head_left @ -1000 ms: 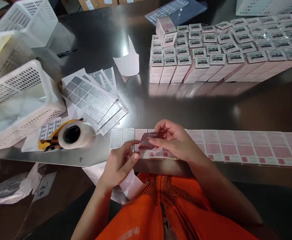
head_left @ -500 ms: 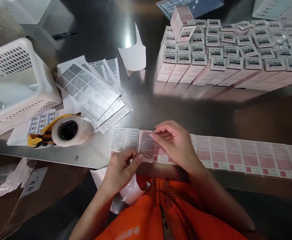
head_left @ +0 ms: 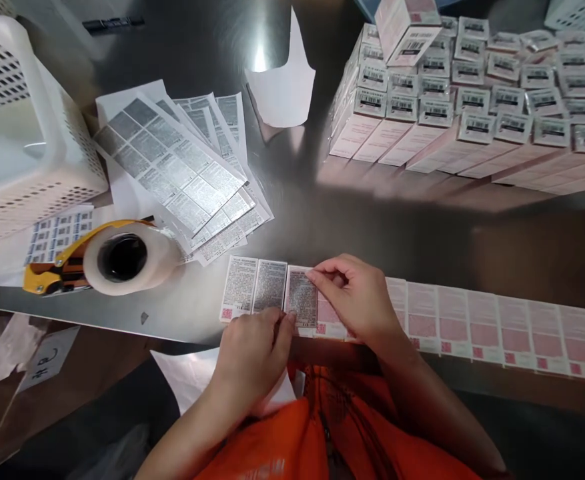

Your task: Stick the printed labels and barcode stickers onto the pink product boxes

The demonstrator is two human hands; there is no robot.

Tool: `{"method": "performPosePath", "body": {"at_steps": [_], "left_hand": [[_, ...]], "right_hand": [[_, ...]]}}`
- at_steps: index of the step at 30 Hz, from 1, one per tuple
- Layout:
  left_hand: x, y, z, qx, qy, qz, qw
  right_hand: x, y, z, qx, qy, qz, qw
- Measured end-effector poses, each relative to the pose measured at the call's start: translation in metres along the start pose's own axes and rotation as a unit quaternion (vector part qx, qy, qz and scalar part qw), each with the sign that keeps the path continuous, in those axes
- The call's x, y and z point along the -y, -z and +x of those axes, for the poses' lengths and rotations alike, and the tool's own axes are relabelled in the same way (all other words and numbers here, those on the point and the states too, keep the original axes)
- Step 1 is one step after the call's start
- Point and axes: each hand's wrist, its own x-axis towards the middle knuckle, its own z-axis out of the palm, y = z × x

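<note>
A printed sticker label (head_left: 303, 299) with dense dark text lies over the third box from the left in a row of small pink-and-white boxes (head_left: 422, 320). My right hand (head_left: 356, 303) pinches the label's upper right corner between thumb and forefinger. At its lower left corner, the closed thumb and forefinger of my left hand (head_left: 256, 347) hold the edge. Two boxes on the left, one labelled box (head_left: 241, 287) and another labelled box (head_left: 271, 285), carry similar text. Boxes to the right show plain pink faces, partly hidden by my right hand.
Label sheets (head_left: 172, 163) are fanned out beside a white basket (head_left: 72, 127). A yellow tape dispenser (head_left: 47, 279) with a clear roll (head_left: 165, 257) stands near the front edge. Stacked pink boxes (head_left: 402, 143) fill the back right. A curled white paper (head_left: 282, 93) and a marker (head_left: 113, 25) lie behind.
The view has shifted slightly closer. My left hand's thumb and forefinger have drawn in at the label's lower corner. My right hand stays at its upper right corner.
</note>
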Motion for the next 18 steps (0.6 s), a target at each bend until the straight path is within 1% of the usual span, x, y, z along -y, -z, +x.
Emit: {"method": "performPosePath", "body": {"at_steps": [4, 12, 18], "left_hand": [[-0.0007, 0.003, 0.0031, 0.017, 0.016, -0.017, 1.0], [0.0049, 0.005, 0.0084, 0.011, 0.02, -0.076, 0.997], [0.0041, 0.0043, 0.0094, 0.007, 0.033, -0.077, 0.996]], "right_hand": [[-0.0006, -0.0015, 0.0015, -0.007, -0.011, -0.009, 1.0], [-0.0023, -0.0034, 0.0036, -0.01, -0.014, -0.02, 1.0], [-0.0035, -0.0046, 0.0045, -0.015, -0.01, -0.025, 1.0]]}}
